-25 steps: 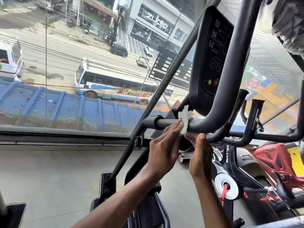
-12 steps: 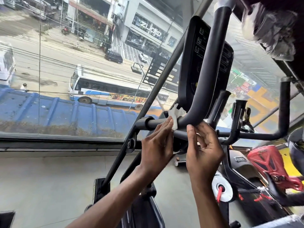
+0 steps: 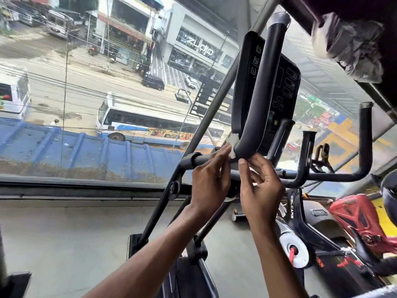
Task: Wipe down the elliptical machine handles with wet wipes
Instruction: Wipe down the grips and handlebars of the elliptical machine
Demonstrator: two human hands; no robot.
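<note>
Item: wet wipe [image 3: 233,145], small, white, crumpled, pressed against the lower bend of the dark padded handle [image 3: 261,108] of the elliptical machine, where the upright grip curved into the horizontal bar [image 3: 206,160]. Left hand [image 3: 209,181]: fingers nearly straight and held together, tips pushing the wipe onto the handle's left side. Right hand [image 3: 261,190]: loosely curled, holding nothing that could be seen, thumb tip touching the underside of the bend just beside the wipe. Handling advice, as a judgement: the wipe covered only a sliver of the tube, so it would serve better spread flatter and wrapped partly around the padding, then drawn along the curve under steady pressure, the right hand steadying the bar. Console [image 3: 283,91]: dark panel directly behind the handle, best kept clear of moisture. Surface: matte, rounded, apparently foam-like; whether it was wet could not be told. Room: large window [image 3: 86,104] ahead overlooking a street with a bus [image 3: 150,123]; grey floor [image 3: 75,233] below; further exercise machines at right, one with red housing [image 3: 361,218].
</note>
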